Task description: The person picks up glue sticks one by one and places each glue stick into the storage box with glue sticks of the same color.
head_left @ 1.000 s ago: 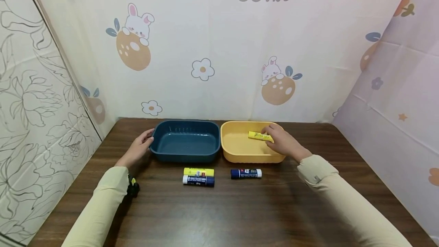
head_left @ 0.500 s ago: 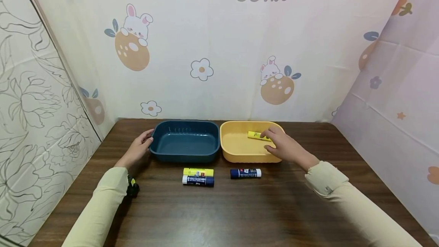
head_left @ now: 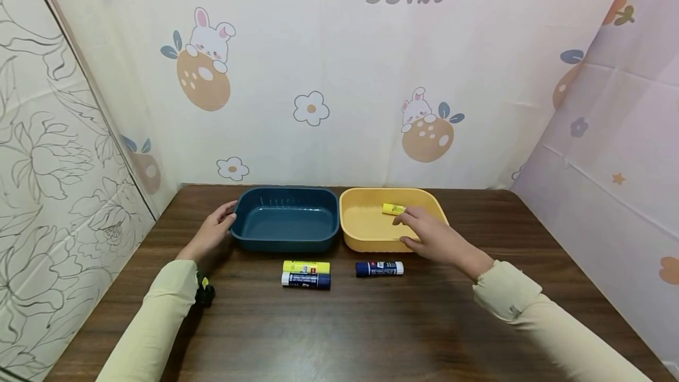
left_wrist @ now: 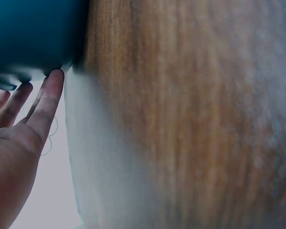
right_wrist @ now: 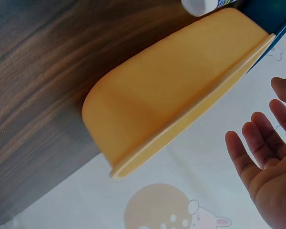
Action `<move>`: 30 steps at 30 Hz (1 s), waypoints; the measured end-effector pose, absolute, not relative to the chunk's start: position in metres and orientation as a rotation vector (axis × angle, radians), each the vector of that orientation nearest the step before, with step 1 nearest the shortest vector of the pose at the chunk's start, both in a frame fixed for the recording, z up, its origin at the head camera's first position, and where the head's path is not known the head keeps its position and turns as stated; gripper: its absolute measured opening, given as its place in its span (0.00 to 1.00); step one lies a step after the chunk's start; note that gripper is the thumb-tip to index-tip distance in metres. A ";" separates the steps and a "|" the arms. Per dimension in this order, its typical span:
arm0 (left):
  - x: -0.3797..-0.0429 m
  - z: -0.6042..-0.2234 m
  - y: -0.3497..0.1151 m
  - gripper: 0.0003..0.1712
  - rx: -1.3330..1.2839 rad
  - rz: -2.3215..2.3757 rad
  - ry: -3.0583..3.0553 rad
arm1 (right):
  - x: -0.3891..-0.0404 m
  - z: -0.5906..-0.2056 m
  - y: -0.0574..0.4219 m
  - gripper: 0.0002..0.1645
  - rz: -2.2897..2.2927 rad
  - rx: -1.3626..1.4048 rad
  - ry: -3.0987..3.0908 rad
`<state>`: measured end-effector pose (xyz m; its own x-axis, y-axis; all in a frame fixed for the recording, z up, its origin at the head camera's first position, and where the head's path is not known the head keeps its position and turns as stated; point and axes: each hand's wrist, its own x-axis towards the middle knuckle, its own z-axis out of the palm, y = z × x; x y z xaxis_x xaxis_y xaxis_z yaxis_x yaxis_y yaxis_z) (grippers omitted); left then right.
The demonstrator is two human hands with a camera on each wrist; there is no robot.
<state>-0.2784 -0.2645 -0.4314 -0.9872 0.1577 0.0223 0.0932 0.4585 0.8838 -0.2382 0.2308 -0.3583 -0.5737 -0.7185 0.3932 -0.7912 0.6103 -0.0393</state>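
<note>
My left hand rests against the left end of a dark blue bin, its fingers reaching straight to the outer wall in the left wrist view. Beside that bin stands a yellow bin with a yellow glue stick lying on its floor toward the back. Over the yellow bin's right end hovers my right hand, fingers relaxed and apart, holding nothing; it partly covers the glue stick. The right wrist view shows the spread fingers beyond the yellow bin's rim.
In front of the blue bin, a yellow glue stick and a navy glue stick lie side by side. Another navy glue stick lies before the yellow bin. A small black object sits by the left forearm. A patterned curtain hangs behind.
My right hand has let go of the yellow glue stick in the yellow bin and drawn slightly back toward me. The left hand stays at the blue bin.
</note>
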 end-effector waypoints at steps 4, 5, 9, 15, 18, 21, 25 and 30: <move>-0.279 -0.432 -0.265 0.30 0.238 1.587 2.634 | -0.233 -0.358 0.227 0.19 0.296 1.225 -2.505; -0.279 -0.432 -0.265 0.30 0.242 1.586 2.637 | -0.232 -0.358 0.226 0.18 0.297 1.221 -2.519; -0.280 -0.433 -0.266 0.30 0.240 1.585 2.642 | -0.226 -0.358 0.223 0.18 0.294 1.203 -2.570; -0.277 -0.432 -0.265 0.30 0.233 1.593 2.635 | -0.220 -0.362 0.219 0.18 0.260 1.256 -2.514; -0.276 -0.432 -0.264 0.30 0.244 1.602 2.630 | -0.218 -0.366 0.218 0.17 0.249 1.278 -2.500; -0.276 -0.431 -0.264 0.30 0.257 1.603 2.631 | -0.215 -0.370 0.218 0.16 0.252 1.289 -2.515; -0.276 -0.431 -0.264 0.30 0.244 1.599 2.633 | -0.210 -0.374 0.218 0.14 0.270 1.297 -2.524; -0.279 -0.432 -0.266 0.30 0.238 1.586 2.641 | -0.209 -0.378 0.217 0.14 0.275 1.315 -2.504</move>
<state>-0.2790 -0.2656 -0.4323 -0.9868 0.1583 0.0345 0.1048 0.4617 0.8808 -0.2087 0.2171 -0.3783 -0.5369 -0.7686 0.3479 -0.8258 0.5632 -0.0301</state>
